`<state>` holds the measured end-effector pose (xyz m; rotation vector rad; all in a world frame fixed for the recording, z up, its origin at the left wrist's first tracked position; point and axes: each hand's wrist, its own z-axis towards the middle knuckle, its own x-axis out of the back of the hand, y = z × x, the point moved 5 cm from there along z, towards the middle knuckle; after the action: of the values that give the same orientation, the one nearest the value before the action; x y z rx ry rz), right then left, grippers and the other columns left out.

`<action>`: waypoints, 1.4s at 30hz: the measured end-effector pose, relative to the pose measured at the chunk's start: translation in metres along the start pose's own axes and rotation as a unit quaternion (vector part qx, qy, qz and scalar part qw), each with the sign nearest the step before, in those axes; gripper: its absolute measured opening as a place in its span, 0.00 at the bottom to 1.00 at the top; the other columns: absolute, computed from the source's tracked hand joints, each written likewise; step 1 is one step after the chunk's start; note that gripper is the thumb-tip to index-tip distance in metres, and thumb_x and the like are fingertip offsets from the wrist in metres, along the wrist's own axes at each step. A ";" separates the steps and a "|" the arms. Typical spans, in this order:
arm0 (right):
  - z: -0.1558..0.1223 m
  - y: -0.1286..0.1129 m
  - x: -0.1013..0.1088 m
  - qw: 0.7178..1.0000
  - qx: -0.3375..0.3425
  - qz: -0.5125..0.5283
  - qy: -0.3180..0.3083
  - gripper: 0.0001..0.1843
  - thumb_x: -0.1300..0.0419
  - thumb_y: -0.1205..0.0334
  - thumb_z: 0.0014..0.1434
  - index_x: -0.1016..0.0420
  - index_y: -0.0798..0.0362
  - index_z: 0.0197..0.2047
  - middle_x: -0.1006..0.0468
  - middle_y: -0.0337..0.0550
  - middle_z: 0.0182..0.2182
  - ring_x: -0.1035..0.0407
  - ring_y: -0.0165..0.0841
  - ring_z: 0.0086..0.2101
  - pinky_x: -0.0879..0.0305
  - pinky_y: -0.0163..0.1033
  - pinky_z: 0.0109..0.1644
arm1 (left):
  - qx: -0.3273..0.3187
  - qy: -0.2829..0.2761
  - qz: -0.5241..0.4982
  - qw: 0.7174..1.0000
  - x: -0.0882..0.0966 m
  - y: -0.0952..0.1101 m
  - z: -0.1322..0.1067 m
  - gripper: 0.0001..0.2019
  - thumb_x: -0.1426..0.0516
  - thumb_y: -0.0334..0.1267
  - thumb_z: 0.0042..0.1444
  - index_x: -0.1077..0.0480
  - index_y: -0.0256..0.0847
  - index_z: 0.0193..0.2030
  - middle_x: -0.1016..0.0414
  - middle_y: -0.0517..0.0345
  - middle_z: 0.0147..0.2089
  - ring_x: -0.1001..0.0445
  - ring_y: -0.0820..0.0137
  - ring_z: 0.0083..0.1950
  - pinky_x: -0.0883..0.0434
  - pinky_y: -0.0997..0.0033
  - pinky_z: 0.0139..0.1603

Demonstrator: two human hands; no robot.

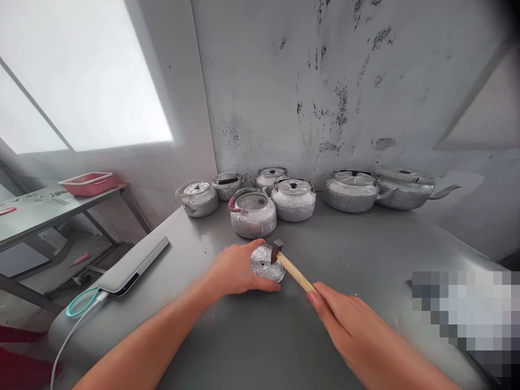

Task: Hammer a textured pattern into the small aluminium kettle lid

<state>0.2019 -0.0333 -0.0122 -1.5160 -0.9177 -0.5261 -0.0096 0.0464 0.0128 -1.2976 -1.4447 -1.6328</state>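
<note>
Metal lid (pixel 265 270), round, silvery, shiny, crinkled, pierced near its middle

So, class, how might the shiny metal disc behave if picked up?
The metal disc is probably light, as it looks thin. It seems stiff, its outline round in the grip of the left hand. Its shiny face could be slippery.

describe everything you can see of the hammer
The hammer has a short, dark head that looks like metal, on a straight, pale handle that looks wooden. The right hand grips the handle, hiding its far end. The handle slants up and leftward in view, putting the head over a silvery disc held by the left hand; whether they touch is unclear.
</note>
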 end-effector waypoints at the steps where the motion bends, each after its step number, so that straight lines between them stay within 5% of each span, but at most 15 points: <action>1: 0.001 -0.001 0.000 1.000 0.000 0.001 0.000 0.26 0.64 0.42 0.71 0.33 0.45 0.34 0.23 0.41 0.30 0.30 0.37 0.30 0.46 0.39 0.28 | 0.003 -0.001 0.000 1.000 0.000 0.000 0.000 0.51 0.39 0.74 0.34 0.40 0.60 0.68 0.20 0.60 0.46 0.23 0.52 0.49 0.29 0.66 0.39; 13: 0.004 -0.001 0.001 0.999 0.012 -0.027 0.016 0.24 0.63 0.45 0.71 0.36 0.45 0.32 0.25 0.40 0.27 0.31 0.37 0.28 0.46 0.39 0.29 | 0.018 -0.014 0.001 1.000 0.000 -0.003 -0.002 0.52 0.40 0.76 0.34 0.43 0.63 0.69 0.21 0.57 0.49 0.24 0.49 0.52 0.28 0.63 0.40; 24: -0.009 -0.018 0.037 0.996 0.019 0.074 0.053 0.20 0.55 0.47 0.68 0.35 0.45 0.29 0.28 0.38 0.23 0.35 0.35 0.23 0.40 0.38 0.25 | -0.003 -0.006 -0.014 1.000 0.005 0.002 -0.004 0.52 0.39 0.74 0.33 0.42 0.57 0.66 0.23 0.53 0.48 0.25 0.50 0.51 0.27 0.60 0.43; 30: -0.007 -0.017 0.037 0.987 0.012 0.155 0.037 0.18 0.52 0.45 0.67 0.30 0.47 0.46 0.31 0.34 0.23 0.35 0.31 0.23 0.36 0.34 0.24 | -0.006 0.011 -0.036 0.999 0.009 0.006 -0.006 0.51 0.34 0.67 0.34 0.43 0.59 0.66 0.25 0.53 0.49 0.27 0.50 0.53 0.27 0.59 0.47; 35: -0.004 -0.018 0.035 0.953 -0.029 0.294 -0.058 0.32 0.47 0.38 0.61 0.43 0.47 0.62 0.28 0.33 0.28 0.32 0.30 0.17 0.36 0.33 0.17 | -0.008 0.011 -0.043 0.999 0.009 0.008 -0.006 0.52 0.33 0.65 0.35 0.45 0.59 0.68 0.25 0.52 0.51 0.27 0.50 0.54 0.28 0.58 0.49; 38: -0.005 -0.014 0.033 0.961 -0.065 0.262 -0.064 0.34 0.45 0.39 0.58 0.46 0.44 0.62 0.25 0.33 0.31 0.41 0.24 0.10 0.45 0.32 0.12 | -0.001 0.010 -0.030 1.000 0.009 0.008 -0.006 0.54 0.33 0.66 0.35 0.45 0.56 0.70 0.25 0.50 0.52 0.27 0.50 0.54 0.28 0.60 0.48; 42: -0.005 -0.006 0.032 0.985 -0.062 0.161 0.001 0.29 0.46 0.42 0.61 0.44 0.42 0.61 0.24 0.34 0.31 0.46 0.23 0.13 0.48 0.32 0.15 | -0.002 0.006 -0.026 1.000 0.010 0.008 -0.006 0.54 0.34 0.67 0.35 0.45 0.57 0.70 0.24 0.53 0.50 0.26 0.51 0.53 0.28 0.62 0.45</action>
<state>0.2165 -0.0304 0.0175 -1.7361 -0.6293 -0.3549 -0.0075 0.0405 0.0253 -1.2602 -1.4804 -1.6749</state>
